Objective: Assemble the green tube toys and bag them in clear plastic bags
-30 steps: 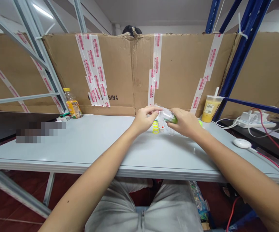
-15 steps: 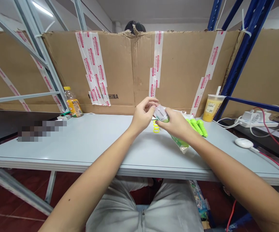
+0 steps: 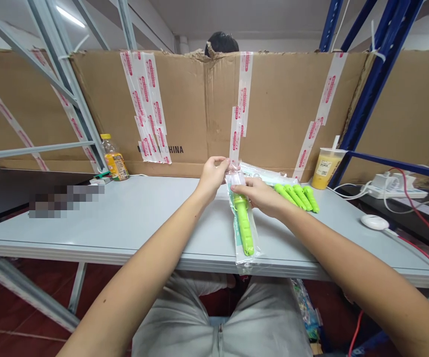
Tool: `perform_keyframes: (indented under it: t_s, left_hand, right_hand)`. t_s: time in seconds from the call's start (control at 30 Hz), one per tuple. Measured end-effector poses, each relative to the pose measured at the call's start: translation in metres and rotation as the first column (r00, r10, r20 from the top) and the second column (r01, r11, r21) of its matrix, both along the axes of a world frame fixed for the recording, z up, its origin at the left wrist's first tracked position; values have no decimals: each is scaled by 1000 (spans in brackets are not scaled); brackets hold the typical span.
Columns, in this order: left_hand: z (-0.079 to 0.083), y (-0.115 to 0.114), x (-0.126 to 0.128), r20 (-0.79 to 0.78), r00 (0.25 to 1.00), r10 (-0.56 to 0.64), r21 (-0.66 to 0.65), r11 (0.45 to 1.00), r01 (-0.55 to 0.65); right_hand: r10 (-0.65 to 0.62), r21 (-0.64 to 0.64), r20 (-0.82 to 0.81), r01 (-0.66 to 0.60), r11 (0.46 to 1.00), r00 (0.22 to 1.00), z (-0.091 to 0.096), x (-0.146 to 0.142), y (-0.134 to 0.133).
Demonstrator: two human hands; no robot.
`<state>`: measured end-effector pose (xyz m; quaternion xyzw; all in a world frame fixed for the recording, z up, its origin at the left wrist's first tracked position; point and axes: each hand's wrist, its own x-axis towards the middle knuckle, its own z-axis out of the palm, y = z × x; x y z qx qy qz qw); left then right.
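A clear plastic bag (image 3: pixel 250 248) with a bright green ribbed stick (image 3: pixel 244 228) inside hangs between my hands, its lower end towards me over the table's front edge. My left hand (image 3: pixel 211 179) is closed, pinching the bag's upper end with its fingertips. With thumb and fingers, my right hand (image 3: pixel 261 194) grips the bag around the stick's upper part, where a clear section shows. Beside that hand, several loose green sticks (image 3: pixel 298 197) lie side by side on the table. Another clear plastic package (image 3: pixel 266 173) lies behind my right hand, partly hidden by it.
The grey table (image 3: pixel 155 213) has a cardboard wall (image 3: pixel 188 109) along its back. A bottle (image 3: pixel 115 158) stands back left, a cup with a straw (image 3: pixel 326 168) back right. A white round device (image 3: pixel 375 221), red cable and power strip (image 3: pixel 396 186) are at right.
The bag has swung round so its lower end points towards me and the green stick shows at length. My left hand has shifted slightly down. The yellow coil no longer shows.
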<state>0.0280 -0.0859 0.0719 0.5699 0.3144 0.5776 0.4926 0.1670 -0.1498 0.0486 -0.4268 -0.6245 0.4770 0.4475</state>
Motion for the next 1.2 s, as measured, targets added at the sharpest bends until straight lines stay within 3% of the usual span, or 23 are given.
perform_keyframes:
  t_s: [0.23, 0.5, 0.7, 0.97, 1.2]
  left_hand:
    - [-9, -1, -2, -110, 929, -353, -100, 934, 343]
    - [-13, -10, 3, -93, 954, -286, -53, 958, 282]
    - [-22, -8, 11, -152, 960, -235, 9, 971, 239]
    - [-25, -6, 13, -131, 967, -216, 13, 975, 220]
    - [-26, -6, 12, -99, 968, -232, 15, 972, 234]
  right_hand:
    - [-90, 61, -34, 92, 994, 995, -11, 9, -4]
    - [-172, 7, -52, 172, 985, 984, -6, 13, 0]
    - [-355, 79, -105, 364, 928, 929, -3, 16, 4]
    - [-406, 159, -149, 427, 890, 902, -4, 21, 11]
    - [-387, 121, -166, 408, 905, 907, -2, 20, 6]
